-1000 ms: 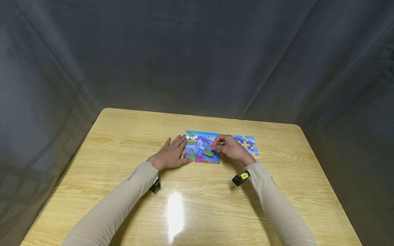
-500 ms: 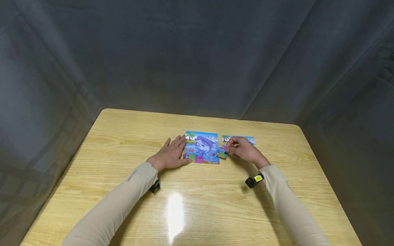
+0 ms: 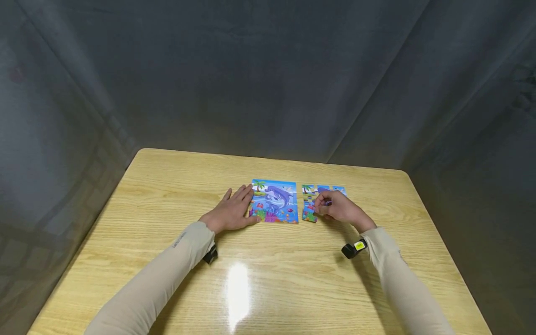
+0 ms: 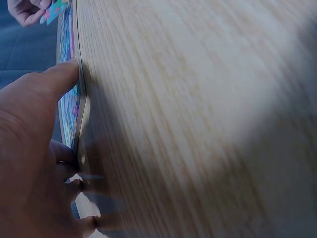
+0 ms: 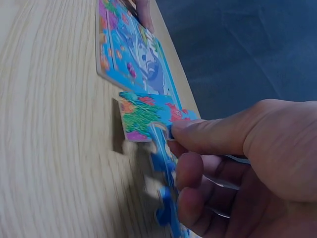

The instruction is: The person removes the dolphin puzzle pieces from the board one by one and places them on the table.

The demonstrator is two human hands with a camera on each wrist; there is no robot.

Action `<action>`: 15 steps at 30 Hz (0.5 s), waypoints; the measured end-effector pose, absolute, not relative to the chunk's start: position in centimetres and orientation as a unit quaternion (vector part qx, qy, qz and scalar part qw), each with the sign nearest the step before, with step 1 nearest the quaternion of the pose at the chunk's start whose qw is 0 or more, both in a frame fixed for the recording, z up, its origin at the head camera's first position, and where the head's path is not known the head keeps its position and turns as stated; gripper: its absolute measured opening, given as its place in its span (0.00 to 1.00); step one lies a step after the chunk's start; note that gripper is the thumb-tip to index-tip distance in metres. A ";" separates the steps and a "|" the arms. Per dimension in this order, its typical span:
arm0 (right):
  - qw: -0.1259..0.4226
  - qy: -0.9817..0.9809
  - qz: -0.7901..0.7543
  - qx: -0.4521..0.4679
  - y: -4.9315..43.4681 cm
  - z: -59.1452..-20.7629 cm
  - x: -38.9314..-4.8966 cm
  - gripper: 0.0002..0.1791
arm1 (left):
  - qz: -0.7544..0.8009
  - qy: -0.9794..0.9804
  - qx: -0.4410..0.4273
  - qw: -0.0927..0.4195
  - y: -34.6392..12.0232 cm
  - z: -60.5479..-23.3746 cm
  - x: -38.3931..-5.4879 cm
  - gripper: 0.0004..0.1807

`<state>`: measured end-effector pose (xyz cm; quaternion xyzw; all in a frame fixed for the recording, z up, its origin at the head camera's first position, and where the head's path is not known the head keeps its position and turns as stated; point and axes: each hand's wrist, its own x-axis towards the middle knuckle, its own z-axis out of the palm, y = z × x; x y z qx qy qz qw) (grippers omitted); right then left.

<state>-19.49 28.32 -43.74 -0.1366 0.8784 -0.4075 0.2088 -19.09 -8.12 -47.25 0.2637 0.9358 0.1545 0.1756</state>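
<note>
My left hand [image 3: 231, 210] lies with its fingers spread at the left side of a dolphin jigsaw picture [image 3: 275, 200], its thumb at the lower edge. In the left wrist view, that thumb [image 4: 62, 79] touches the board's edge. To the right of the picture, my right hand [image 3: 341, 208] pinches a corner puzzle piece [image 5: 141, 116] between thumb and fingers. Green coral and a red crab are printed on this piece, which sits slightly above the table. Several joined puzzle pieces [image 3: 324, 188] lie just behind the right hand, which partly hides them.
The wooden table [image 3: 268, 279] has its far edge a short way behind the picture. Dark grey curtains [image 3: 268, 79] hang around the back and sides. A small camera [image 3: 354, 248] is strapped to the right wrist, and another [image 3: 211, 254] to the left.
My right hand has carried the corner puzzle piece from above the dolphin picture rightward to the front left of the joined pieces. The left hand has stayed in place.
</note>
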 end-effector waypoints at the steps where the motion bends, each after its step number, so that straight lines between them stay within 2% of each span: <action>1: 0.213 0.879 -0.405 -0.136 28.5 -43.7 -19.4 0.03 | 0.153 0.936 0.264 0.176 -8.1 -47.2 -19.1 0.54; 15: 0.236 0.874 -0.395 -0.155 29.6 -44.2 -18.8 0.02 | 0.154 0.936 0.266 0.173 -8.1 -46.9 -19.0 0.53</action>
